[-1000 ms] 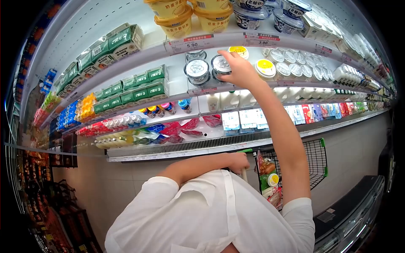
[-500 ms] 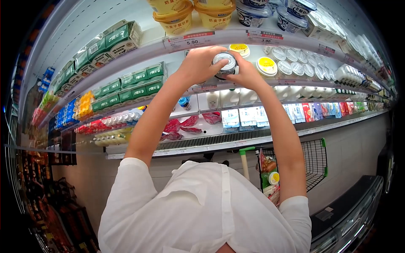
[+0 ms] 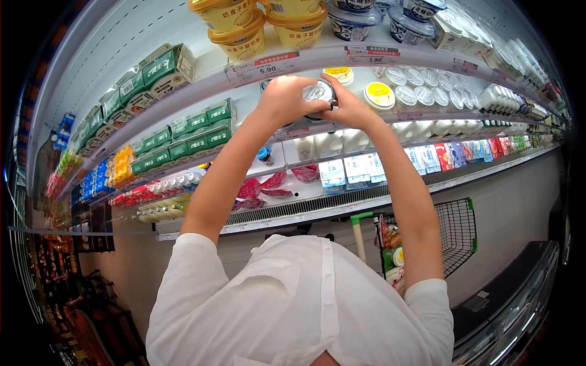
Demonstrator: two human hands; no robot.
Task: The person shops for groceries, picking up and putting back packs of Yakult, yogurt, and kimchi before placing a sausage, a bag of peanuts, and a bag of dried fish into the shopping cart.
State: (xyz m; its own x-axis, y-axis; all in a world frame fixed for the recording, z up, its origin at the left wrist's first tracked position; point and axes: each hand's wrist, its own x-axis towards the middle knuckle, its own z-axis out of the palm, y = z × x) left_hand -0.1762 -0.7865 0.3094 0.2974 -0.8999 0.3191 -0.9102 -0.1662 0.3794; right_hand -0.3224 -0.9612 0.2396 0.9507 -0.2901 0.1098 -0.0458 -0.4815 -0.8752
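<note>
Both hands are raised to a refrigerated shelf and close around one lidded cup (image 3: 320, 91) with a silvery clear top and a dark side. My left hand (image 3: 283, 99) grips it from the left, its fingers curled behind and partly hidden. On the other side, my right hand (image 3: 349, 107) has its fingers wrapped round the rim. Just behind the right hand stands a tub with a yellow lid (image 3: 337, 75); another yellow-lidded tub (image 3: 379, 95) is to its right. Rows of clear-lidded cups (image 3: 424, 86) fill the shelf further right.
Above, a shelf edge with price tags (image 3: 268, 66) carries yellow yogurt tubs (image 3: 241, 44) and blue-white cups (image 3: 354, 24). Green cartons (image 3: 201, 134) sit left, white bottles (image 3: 329, 145) below. A wire shopping cart (image 3: 458, 232) with goods stands at the lower right.
The left thumb has slid from the middle of the cup's lid toward its edge. The view has shifted slightly, and the cup stays between both hands.
</note>
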